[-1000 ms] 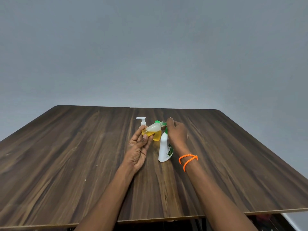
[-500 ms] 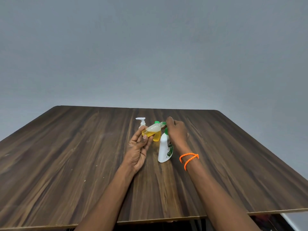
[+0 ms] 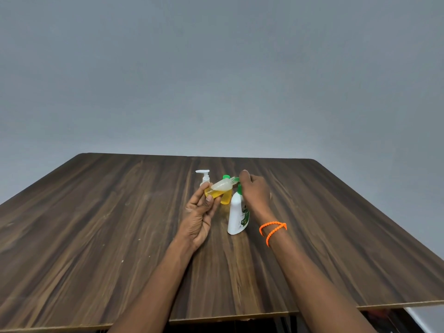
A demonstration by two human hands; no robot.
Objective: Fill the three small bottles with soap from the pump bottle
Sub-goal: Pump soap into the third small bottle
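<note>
Your left hand (image 3: pixel 200 212) grips a tilted small bottle (image 3: pixel 219 188), mouth at the nozzle, so your right hand (image 3: pixel 254 192), pressing the pump bottle (image 3: pixel 237 216), fills it.

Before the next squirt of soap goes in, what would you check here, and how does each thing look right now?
1. Small bottle held firmly: ok, left hand pinches its lower end, tilted.
2. Its mouth at the green nozzle: ok, they look to meet.
3. Right hand on the pump bottle top: ok.
4. Pump bottle upright on the table: ok.
5. Room left in the small bottle: ok, its yellow soap fills only part of it.
6. Other bottles filled: cannot tell; yellow bottle looks full, white pump one is mostly hidden.
</note>
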